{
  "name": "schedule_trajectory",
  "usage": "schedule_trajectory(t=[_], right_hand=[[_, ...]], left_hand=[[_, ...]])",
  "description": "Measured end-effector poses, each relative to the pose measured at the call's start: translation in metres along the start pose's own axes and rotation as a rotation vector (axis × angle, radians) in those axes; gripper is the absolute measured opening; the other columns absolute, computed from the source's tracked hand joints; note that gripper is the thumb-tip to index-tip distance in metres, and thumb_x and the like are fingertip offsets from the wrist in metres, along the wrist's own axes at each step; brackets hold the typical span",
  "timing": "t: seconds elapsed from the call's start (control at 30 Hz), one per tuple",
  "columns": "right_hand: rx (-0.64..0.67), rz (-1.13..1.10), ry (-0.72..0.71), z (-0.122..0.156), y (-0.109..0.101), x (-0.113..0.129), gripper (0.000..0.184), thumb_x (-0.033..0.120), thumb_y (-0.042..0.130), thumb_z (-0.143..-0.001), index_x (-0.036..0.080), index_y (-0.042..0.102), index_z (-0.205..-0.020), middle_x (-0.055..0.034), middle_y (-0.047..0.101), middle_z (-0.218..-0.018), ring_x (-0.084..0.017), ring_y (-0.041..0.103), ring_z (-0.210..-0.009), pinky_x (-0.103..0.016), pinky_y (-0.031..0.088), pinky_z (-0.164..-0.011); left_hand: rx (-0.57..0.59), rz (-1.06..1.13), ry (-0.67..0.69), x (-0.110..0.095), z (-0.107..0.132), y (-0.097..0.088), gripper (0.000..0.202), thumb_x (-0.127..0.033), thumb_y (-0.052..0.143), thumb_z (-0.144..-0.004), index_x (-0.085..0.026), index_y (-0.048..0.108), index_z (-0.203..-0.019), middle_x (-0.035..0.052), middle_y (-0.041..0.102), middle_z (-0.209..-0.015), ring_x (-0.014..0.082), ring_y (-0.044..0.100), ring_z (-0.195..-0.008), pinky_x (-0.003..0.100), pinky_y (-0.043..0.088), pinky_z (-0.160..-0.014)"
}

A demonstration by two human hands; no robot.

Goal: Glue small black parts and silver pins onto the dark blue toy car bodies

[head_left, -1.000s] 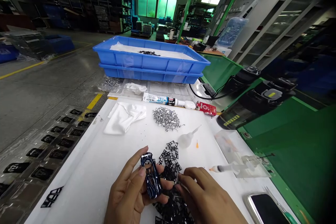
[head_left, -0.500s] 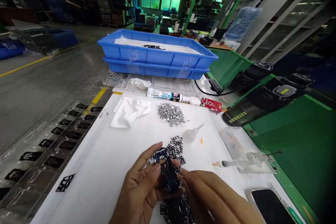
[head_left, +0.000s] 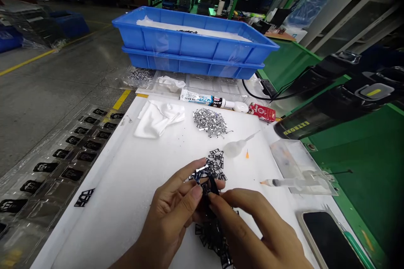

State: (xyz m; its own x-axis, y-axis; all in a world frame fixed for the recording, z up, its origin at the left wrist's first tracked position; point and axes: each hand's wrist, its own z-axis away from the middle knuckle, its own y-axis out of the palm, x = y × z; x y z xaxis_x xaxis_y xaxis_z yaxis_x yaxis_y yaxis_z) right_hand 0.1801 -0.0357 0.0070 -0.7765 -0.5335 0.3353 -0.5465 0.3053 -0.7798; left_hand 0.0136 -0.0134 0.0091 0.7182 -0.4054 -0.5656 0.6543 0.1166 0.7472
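Note:
My left hand [head_left: 172, 214] is closed round a small dark blue toy car body [head_left: 205, 180], thumb and fingers pinching its sides above the white work mat [head_left: 132, 176]. My right hand [head_left: 252, 227] meets it from the right, its fingertips pinched against the car body; whether a small black part sits between them I cannot make out. Under both hands lies a heap of small black frame-like plastic parts [head_left: 216, 233]. A few more of those black parts [head_left: 217, 160] lie just beyond my fingers.
A pile of small silver metal pieces [head_left: 210, 121], a white cloth [head_left: 159, 117], a glue tube [head_left: 205, 101], a small squeeze bottle [head_left: 236, 147] and a syringe [head_left: 290, 183] lie on the mat. Stacked blue trays [head_left: 189, 46] stand behind. A phone [head_left: 328, 239] lies at right; clear blister trays [head_left: 63, 164] at left.
The view tilted down and things shifted up the frame. My left hand turned the car body more on edge, and my right hand came up from the black heap to pinch at it.

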Motion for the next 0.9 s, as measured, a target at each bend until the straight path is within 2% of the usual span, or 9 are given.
schedule_trajectory(t=[0.07,0.17,0.3,0.43,0.57,0.63,0.73,0.83,0.9], right_hand=[[0.072,-0.052,-0.011,-0.002,-0.002,-0.006,0.031,0.013,0.049,-0.103,0.025,0.067,-0.125,-0.0086,0.065,-0.117,-0.017,0.066,-0.108,-0.023,0.058,-0.083],[0.135,-0.105,-0.021,-0.004,-0.006,-0.01,0.029,0.015,0.056,-0.101,0.023,0.066,-0.128,-0.0113,0.06,-0.122,-0.02,0.062,-0.117,-0.026,0.058,-0.088],[0.1,-0.174,0.013,-0.005,-0.004,-0.007,0.037,0.021,0.055,-0.103,0.021,0.06,-0.139,-0.0127,0.055,-0.132,-0.019,0.058,-0.126,-0.027,0.055,-0.102],[-0.016,-0.382,0.303,-0.008,-0.001,-0.002,0.035,0.024,0.051,-0.105,0.026,0.059,-0.139,-0.0083,0.064,-0.128,-0.015,0.067,-0.113,-0.021,0.058,-0.096],[0.111,-0.796,0.571,-0.017,-0.002,-0.001,0.023,0.03,0.06,-0.103,0.033,0.062,-0.125,0.0018,0.075,-0.097,-0.009,0.073,-0.075,-0.013,0.06,-0.07],[0.119,-0.846,0.623,-0.019,-0.002,-0.002,0.017,0.03,0.064,-0.101,0.033,0.064,-0.118,0.0045,0.074,-0.088,-0.007,0.071,-0.069,-0.01,0.059,-0.065],[0.043,-0.703,0.6,-0.016,-0.001,-0.004,0.014,0.026,0.069,-0.097,0.031,0.064,-0.109,0.0054,0.071,-0.088,-0.007,0.071,-0.075,-0.009,0.057,-0.068],[-0.031,-0.5,0.438,-0.01,0.002,-0.004,0.022,0.017,0.067,-0.096,0.028,0.061,-0.114,0.0031,0.069,-0.096,-0.006,0.07,-0.082,-0.01,0.057,-0.077],[-0.054,-0.403,0.312,-0.007,0.003,-0.003,0.027,0.01,0.064,-0.096,0.024,0.06,-0.118,-0.0003,0.068,-0.103,-0.007,0.069,-0.089,-0.012,0.057,-0.083]], left_hand=[[-0.005,-0.03,0.02,0.0,-0.001,-0.001,0.035,-0.024,0.075,-0.092,-0.028,0.075,-0.127,0.0053,0.08,-0.089,0.0138,0.071,-0.078,0.021,0.059,-0.073],[0.068,-0.05,0.064,0.001,-0.003,-0.004,0.032,-0.024,0.073,-0.094,-0.03,0.075,-0.126,0.0018,0.079,-0.085,0.012,0.071,-0.079,0.019,0.059,-0.075],[0.108,-0.071,0.122,0.003,-0.005,-0.007,0.031,-0.023,0.066,-0.099,-0.032,0.071,-0.128,0.0022,0.08,-0.098,0.0126,0.075,-0.091,0.02,0.06,-0.083],[0.103,-0.29,0.297,0.003,0.0,-0.008,0.031,-0.018,0.062,-0.101,-0.033,0.066,-0.128,0.0022,0.078,-0.12,0.0179,0.071,-0.117,0.028,0.057,-0.102],[0.164,-0.547,0.437,0.007,0.006,-0.009,0.038,-0.01,0.055,-0.102,-0.037,0.059,-0.128,0.0005,0.071,-0.136,0.0214,0.064,-0.13,0.036,0.056,-0.108],[0.178,-0.683,0.501,0.01,0.009,-0.011,0.043,-0.007,0.053,-0.101,-0.037,0.056,-0.132,0.0018,0.068,-0.139,0.0228,0.061,-0.134,0.039,0.054,-0.112],[0.137,-0.875,0.624,0.012,0.01,-0.013,0.057,-0.005,0.056,-0.097,-0.035,0.049,-0.144,0.0053,0.069,-0.137,0.0231,0.065,-0.129,0.039,0.054,-0.112],[0.059,-1.03,0.693,0.01,0.006,-0.015,0.07,-0.005,0.065,-0.091,-0.031,0.043,-0.153,0.0024,0.076,-0.115,0.0158,0.074,-0.108,0.023,0.059,-0.099],[0.028,-1.135,0.749,0.006,0.004,-0.015,0.066,-0.005,0.068,-0.089,-0.027,0.049,-0.148,-0.001,0.077,-0.1,0.011,0.075,-0.092,0.015,0.06,-0.088]])
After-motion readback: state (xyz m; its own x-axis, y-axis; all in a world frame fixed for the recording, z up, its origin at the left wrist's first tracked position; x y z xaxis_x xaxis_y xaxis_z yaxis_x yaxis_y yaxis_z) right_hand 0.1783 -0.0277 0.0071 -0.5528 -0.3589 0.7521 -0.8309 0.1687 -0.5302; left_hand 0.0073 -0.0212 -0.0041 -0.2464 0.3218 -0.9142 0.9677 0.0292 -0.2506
